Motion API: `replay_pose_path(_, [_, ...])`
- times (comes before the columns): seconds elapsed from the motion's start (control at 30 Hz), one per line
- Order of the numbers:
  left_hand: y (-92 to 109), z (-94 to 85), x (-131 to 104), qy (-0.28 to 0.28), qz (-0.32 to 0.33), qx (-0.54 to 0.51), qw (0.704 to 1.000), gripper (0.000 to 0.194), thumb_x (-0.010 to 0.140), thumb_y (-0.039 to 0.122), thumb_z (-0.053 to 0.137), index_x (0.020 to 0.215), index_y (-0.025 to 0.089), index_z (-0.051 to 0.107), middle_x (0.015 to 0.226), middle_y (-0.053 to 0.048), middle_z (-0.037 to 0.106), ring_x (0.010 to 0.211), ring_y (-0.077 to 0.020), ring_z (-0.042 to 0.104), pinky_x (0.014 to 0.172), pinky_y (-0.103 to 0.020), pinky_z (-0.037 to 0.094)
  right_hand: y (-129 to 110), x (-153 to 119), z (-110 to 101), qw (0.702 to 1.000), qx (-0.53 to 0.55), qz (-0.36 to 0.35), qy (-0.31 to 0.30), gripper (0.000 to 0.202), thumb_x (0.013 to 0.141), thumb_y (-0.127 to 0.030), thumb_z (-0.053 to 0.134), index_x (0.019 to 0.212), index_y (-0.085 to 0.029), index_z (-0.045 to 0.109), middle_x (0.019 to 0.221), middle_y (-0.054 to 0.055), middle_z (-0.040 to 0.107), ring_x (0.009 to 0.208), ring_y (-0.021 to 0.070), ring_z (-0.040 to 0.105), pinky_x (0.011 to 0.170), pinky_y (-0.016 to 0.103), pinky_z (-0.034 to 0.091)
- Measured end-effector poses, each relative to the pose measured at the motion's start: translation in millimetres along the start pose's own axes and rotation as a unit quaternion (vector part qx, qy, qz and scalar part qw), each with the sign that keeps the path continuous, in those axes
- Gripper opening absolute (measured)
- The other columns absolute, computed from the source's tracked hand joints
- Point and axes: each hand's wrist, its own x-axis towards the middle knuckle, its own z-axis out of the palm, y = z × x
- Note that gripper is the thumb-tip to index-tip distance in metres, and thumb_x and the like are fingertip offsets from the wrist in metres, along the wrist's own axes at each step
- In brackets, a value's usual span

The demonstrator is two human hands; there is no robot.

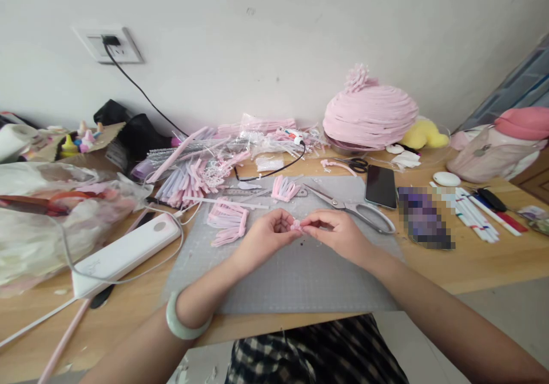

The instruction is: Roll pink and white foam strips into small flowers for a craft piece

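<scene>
Between my fingertips is a small pink piece, fuzzy like a bit of pipe cleaner; its exact shape is too small to tell. My left hand pinches it from the left. From the right, my right hand pinches the same piece with thumb and forefinger. Both hands hover over the grey cutting mat. Just left of my left hand lies a bundle of bent pink and lilac pipe cleaners. A smaller bundle of them lies beyond my hands, beside large scissors with open blades.
A white power strip with cables lies left. Behind the mat are heaped pipe cleaners. A pink pipe-cleaner dome stands at the back. Right are a phone, several markers and a pink bag. Plastic bags crowd the left.
</scene>
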Motion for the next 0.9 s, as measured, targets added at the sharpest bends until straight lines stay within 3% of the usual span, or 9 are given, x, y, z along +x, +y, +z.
replay_pose_path(0.17, [3.3,-2.4,-2.3,0.012,0.047,0.018,0.999,0.024,0.070,0.038,0.063,0.074,0.015,0.056,0.069,0.000,0.059,0.063,-0.0121,0.052,0.059,-0.024,0.038,2.3,1.0,5.6,0.980,0.142,0.139,-0.014,0.018,0.072,-0.031,0.064,0.081,-0.015,0.059,0.071,0.001,0.062,0.061,0.0107,0.058,0.058,0.024,0.046])
replay_pose_path(0.4, [5.6,-4.9,-3.7,0.050,0.157,0.172,0.971,0.014,0.075,0.032,0.059,0.072,0.018,0.060,0.074,-0.002,0.060,0.070,-0.0149,0.051,0.067,-0.025,0.039,-2.8,0.8,7.7,0.979,0.173,0.109,-0.012,0.017,0.077,-0.034,0.058,0.075,-0.016,0.057,0.067,-0.002,0.055,0.059,0.0088,0.051,0.059,0.023,0.044])
replay_pose_path(0.5, [3.9,-5.2,-4.1,0.019,0.199,0.190,0.961,0.013,0.078,0.031,0.055,0.074,0.018,0.058,0.080,-0.003,0.060,0.078,-0.0162,0.052,0.074,-0.026,0.039,-4.7,0.8,7.6,0.977,0.181,0.109,-0.016,0.014,0.077,-0.030,0.057,0.073,-0.017,0.056,0.064,-0.003,0.053,0.059,0.0092,0.051,0.059,0.023,0.043])
replay_pose_path(0.63, [2.5,-3.8,-5.5,-0.039,0.132,0.132,0.982,0.017,0.080,0.033,0.051,0.075,0.018,0.056,0.072,0.000,0.058,0.071,-0.0141,0.050,0.067,-0.024,0.038,-5.7,0.2,5.7,0.980,0.167,0.107,-0.019,0.011,0.074,-0.026,0.060,0.069,-0.016,0.058,0.062,-0.002,0.054,0.059,0.0099,0.051,0.058,0.023,0.041])
replay_pose_path(0.8, [2.5,-2.1,-4.4,-0.118,-0.009,-0.085,0.989,0.017,0.077,0.031,0.053,0.071,0.015,0.053,0.067,0.000,0.055,0.060,-0.0106,0.048,0.054,-0.021,0.033,-4.4,0.1,5.1,0.983,0.159,0.085,-0.045,0.013,0.075,-0.028,0.060,0.071,-0.015,0.061,0.066,0.001,0.062,0.062,0.0111,0.055,0.058,0.024,0.044])
replay_pose_path(0.9, [2.0,-1.4,-2.3,-0.085,-0.033,-0.140,0.986,0.019,0.073,0.033,0.058,0.071,0.016,0.051,0.063,0.001,0.054,0.056,-0.0090,0.046,0.051,-0.020,0.030,-1.7,-0.2,6.2,0.989,0.123,0.077,-0.015,0.017,0.078,-0.032,0.058,0.077,-0.015,0.062,0.069,0.002,0.063,0.060,0.0112,0.056,0.057,0.024,0.046])
